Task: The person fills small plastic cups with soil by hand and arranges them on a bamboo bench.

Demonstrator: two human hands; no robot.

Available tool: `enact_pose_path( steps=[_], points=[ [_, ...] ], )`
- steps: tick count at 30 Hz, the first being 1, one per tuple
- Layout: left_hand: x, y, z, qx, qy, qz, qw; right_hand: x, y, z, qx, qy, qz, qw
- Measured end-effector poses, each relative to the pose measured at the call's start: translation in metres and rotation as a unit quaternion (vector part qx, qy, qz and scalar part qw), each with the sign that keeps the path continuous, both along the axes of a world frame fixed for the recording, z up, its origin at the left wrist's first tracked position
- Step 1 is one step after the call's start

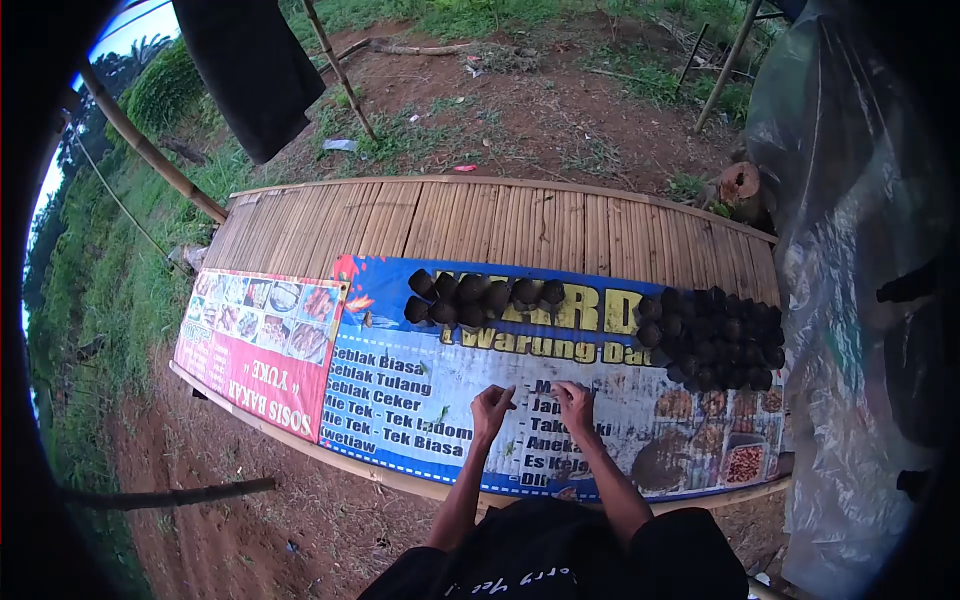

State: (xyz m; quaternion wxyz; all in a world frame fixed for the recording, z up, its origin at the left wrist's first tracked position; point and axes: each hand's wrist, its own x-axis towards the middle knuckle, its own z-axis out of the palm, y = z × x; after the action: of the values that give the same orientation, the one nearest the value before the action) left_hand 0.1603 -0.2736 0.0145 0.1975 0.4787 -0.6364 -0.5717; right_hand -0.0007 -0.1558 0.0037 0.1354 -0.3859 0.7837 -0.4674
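My left hand (491,411) and my right hand (574,406) are raised over the middle of a printed banner (400,345), facing each other with a small gap between them. The fingers of both hands are curled toward the thumbs. Whatever they may hold is too small to make out. Beyond my hands, a small group of dark, round-mouthed pots (470,290) stands on the blue part of the banner. To the right, a larger cluster of similar dark pots (712,330) is packed close together.
Under the banner is a bamboo slat table (480,220). A red banner (265,345) covers its left end. Clear plastic sheeting (835,300) hangs at the right. A dark cloth (245,70) hangs at upper left near bamboo poles (150,150). A cut log (740,185) stands behind.
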Motion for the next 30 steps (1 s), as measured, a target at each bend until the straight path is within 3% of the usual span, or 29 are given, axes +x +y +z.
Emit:
enact_pose_path(
  steps=[4, 6, 8, 10, 12, 13, 16, 19, 21, 23, 25, 26, 28, 29, 30],
  points=[
    [-0.003, 0.048, 0.001, 0.029, 0.028, -0.052, 0.998, -0.013, 0.132, 0.009, 0.020, 0.068, -0.130, 0.989],
    [-0.010, 0.075, 0.003, 0.009, 0.043, -0.065, 0.997, -0.016, 0.194, 0.009, 0.035, 0.043, -0.159, 0.986],
    [-0.019, 0.097, 0.007, 0.031, 0.026, -0.107, 0.993, -0.018, 0.243, 0.013, 0.115, 0.020, -0.269, 0.956],
    [-0.031, 0.119, 0.004, 0.045, 0.058, -0.143, 0.987, -0.019, 0.276, 0.005, 0.085, -0.050, -0.319, 0.943],
    [-0.040, 0.141, -0.001, 0.045, 0.068, -0.169, 0.982, -0.022, 0.302, 0.004, 0.078, 0.105, -0.331, 0.934],
    [-0.048, 0.152, -0.004, 0.040, 0.062, -0.188, 0.979, -0.025, 0.311, 0.008, 0.107, 0.062, -0.331, 0.936],
    [-0.067, 0.186, 0.005, 0.060, 0.048, -0.208, 0.975, -0.055, 0.325, -0.005, 0.075, 0.078, -0.319, 0.942],
    [-0.086, 0.214, 0.007, 0.074, 0.039, -0.236, 0.968, -0.101, 0.320, 0.009, 0.051, -0.052, -0.295, 0.953],
    [-0.096, 0.231, 0.003, 0.054, 0.035, -0.240, 0.969, -0.141, 0.313, -0.002, 0.044, -0.080, -0.269, 0.959],
    [-0.105, 0.245, 0.000, 0.033, 0.031, -0.246, 0.968, -0.186, 0.298, -0.032, 0.061, -0.146, -0.273, 0.949],
    [-0.113, 0.256, -0.003, 0.007, 0.028, -0.259, 0.965, -0.214, 0.275, -0.011, 0.067, -0.209, -0.289, 0.932],
    [-0.117, 0.261, -0.004, -0.005, 0.026, -0.267, 0.963, -0.229, 0.267, -0.012, 0.064, -0.210, -0.290, 0.931],
    [-0.125, 0.267, 0.004, -0.003, 0.020, -0.272, 0.962, -0.256, 0.257, -0.017, 0.232, -0.122, -0.286, 0.921],
    [-0.126, 0.268, 0.003, 0.008, 0.028, -0.268, 0.963, -0.258, 0.255, -0.016, 0.231, -0.123, -0.289, 0.921],
    [-0.125, 0.269, 0.004, 0.019, 0.035, -0.263, 0.964, -0.257, 0.252, -0.018, 0.115, -0.088, -0.430, 0.891]
  ],
)
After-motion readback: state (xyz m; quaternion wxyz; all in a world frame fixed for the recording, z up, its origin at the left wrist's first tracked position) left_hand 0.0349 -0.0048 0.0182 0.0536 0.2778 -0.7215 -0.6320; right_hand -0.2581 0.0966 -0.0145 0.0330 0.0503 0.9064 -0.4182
